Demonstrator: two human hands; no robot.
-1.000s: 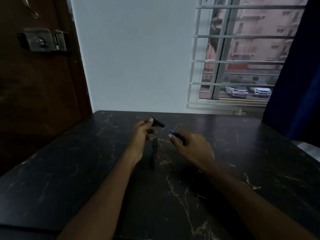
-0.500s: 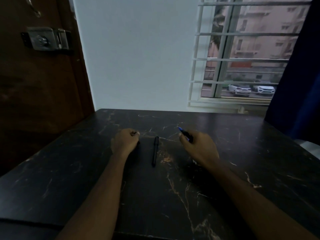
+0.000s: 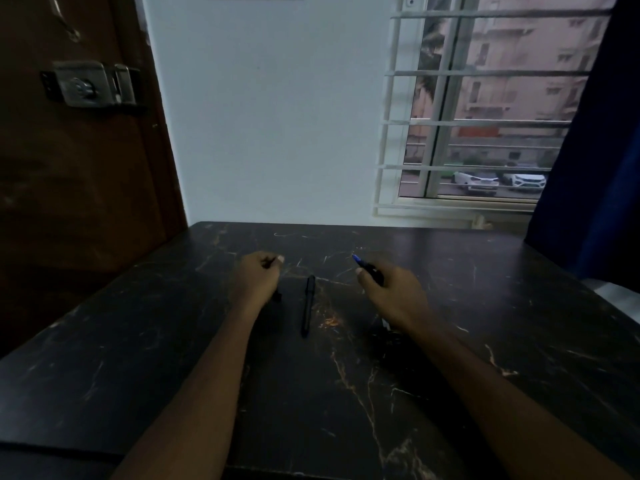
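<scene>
Left hand (image 3: pixel 258 278) curled round a dark cap (image 3: pixel 277 296), mostly hidden, resting on the desk (image 3: pixel 485 306). Right hand (image 3: pixel 391 299) pinches the pen (image 3: pixel 369 270), blue tip pointing away. Second pen (image 3: pixel 308 304) lies between them. Step, likely: pen uncapped, parts held apart. Recapping would call for lining cap up with tip.

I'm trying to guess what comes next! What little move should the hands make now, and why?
Probably bring the left hand toward the right hand and cap the slim black pen with the bare blue tip. The left fist grips a small dark piece, likely its cap; a second black pen lies on the dark marble table between them.
</scene>
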